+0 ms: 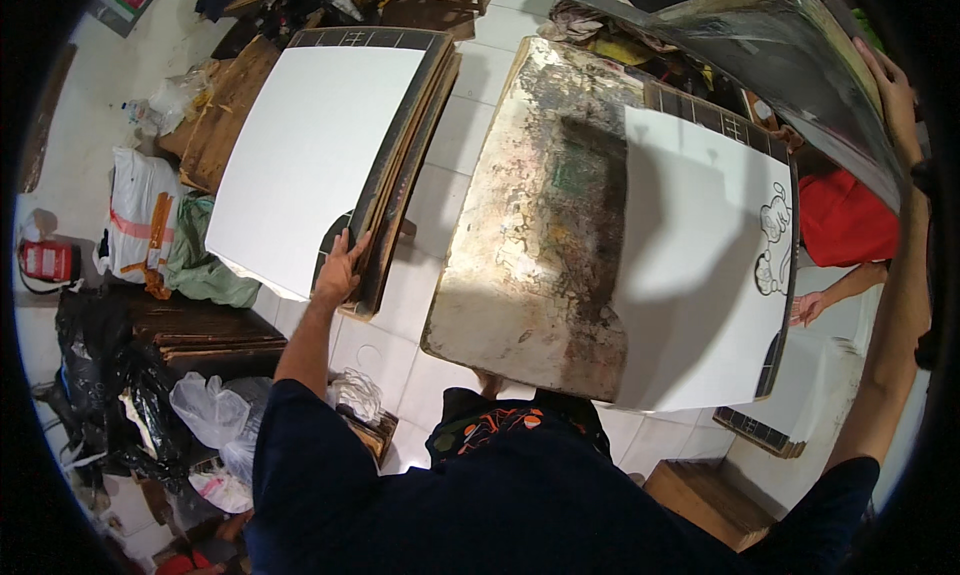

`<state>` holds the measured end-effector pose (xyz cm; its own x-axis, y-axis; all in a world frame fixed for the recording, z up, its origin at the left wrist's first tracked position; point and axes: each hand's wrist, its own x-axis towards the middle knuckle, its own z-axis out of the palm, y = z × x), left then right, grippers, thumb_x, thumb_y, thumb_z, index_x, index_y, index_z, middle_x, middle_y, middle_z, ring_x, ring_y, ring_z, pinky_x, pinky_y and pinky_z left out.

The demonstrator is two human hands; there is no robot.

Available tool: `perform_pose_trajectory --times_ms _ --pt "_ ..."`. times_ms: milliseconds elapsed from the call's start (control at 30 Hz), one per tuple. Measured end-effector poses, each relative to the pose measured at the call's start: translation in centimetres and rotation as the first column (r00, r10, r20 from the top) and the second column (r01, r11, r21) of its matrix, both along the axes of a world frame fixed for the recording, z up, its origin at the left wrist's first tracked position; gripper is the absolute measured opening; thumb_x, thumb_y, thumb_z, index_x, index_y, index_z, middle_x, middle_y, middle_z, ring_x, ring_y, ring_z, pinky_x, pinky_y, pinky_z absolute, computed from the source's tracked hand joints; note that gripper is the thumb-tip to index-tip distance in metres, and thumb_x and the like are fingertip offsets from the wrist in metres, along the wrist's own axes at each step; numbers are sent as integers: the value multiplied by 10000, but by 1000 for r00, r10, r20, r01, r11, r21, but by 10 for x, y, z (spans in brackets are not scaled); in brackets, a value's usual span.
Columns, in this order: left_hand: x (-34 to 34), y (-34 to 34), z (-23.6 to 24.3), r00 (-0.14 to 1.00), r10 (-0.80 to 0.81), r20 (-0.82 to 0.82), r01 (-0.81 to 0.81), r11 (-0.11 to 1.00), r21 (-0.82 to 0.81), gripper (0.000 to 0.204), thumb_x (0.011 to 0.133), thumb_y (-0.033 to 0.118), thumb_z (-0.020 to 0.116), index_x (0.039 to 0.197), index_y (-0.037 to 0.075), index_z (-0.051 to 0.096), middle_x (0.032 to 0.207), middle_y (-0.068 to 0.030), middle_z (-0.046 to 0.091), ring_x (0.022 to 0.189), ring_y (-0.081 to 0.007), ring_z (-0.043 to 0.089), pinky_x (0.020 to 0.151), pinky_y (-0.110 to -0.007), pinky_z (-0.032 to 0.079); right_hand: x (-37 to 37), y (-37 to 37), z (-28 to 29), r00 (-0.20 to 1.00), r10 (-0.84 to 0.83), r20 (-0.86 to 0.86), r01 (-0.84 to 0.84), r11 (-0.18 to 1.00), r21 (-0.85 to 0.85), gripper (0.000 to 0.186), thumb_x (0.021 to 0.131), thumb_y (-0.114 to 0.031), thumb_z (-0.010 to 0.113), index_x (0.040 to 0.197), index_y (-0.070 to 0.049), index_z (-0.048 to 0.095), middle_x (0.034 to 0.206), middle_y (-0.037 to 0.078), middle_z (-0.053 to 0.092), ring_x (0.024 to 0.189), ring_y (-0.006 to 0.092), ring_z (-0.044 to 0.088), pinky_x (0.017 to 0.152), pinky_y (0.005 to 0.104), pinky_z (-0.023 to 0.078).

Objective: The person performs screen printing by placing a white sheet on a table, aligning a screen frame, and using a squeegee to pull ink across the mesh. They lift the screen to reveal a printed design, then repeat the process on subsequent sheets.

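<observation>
My left hand (340,268) rests with its fingers spread on the near right corner of a stack of dark-edged boards (405,165). A blank white sheet (315,165) covers the top board. My right hand (888,85) grips the edge of a large grey screen printing frame (790,65), tilted up at the far right. Between my arms lies a worn, paint-stained table top (530,245). On its right half is a white sheet (690,275) with a black cartoon outline (772,240) along the right edge, over a dark-edged board.
Across the table, at the right, a person in a red garment (845,215) has a hand (808,308) near the printed sheet. More sheeted boards (800,405) stand below it. At left are plastic bags (215,415), a white sack (145,210) and a red box (50,262).
</observation>
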<state>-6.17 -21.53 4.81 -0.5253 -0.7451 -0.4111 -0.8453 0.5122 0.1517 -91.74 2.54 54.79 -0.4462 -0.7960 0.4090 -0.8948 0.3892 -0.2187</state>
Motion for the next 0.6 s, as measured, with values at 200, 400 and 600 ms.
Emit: perform_pose_trajectory --times_ms 200,400,600 --pt "-51 -4 50 998 45 39 -46 999 3 1163 764 -96 754 1664 393 203 1659 -312 263 1484 -530 351 1191 -528 445 27 6 -4 995 -74 -73 72 997 -30 788 892 -694 669 1314 -31 718 1229 166 742 1087 239 723 1021 399 516" --pt "-220 35 93 973 -184 -137 169 979 -114 897 843 -46 641 1624 282 349 1434 -307 537 1104 -459 685 934 -524 590 106 11 -6 994 -74 -78 62 989 -137 712 856 -685 713 1102 -18 760 972 162 747 892 217 700 837 404 526" --pt "-374 255 102 909 -416 4 414 906 88 776 926 292 688 1611 111 373 1409 -330 563 1075 -358 713 918 -492 589 165 13 -3 978 -175 -112 164 982 -97 655 835 -658 739 983 -22 798 855 177 752 795 265 699 784 397 513"
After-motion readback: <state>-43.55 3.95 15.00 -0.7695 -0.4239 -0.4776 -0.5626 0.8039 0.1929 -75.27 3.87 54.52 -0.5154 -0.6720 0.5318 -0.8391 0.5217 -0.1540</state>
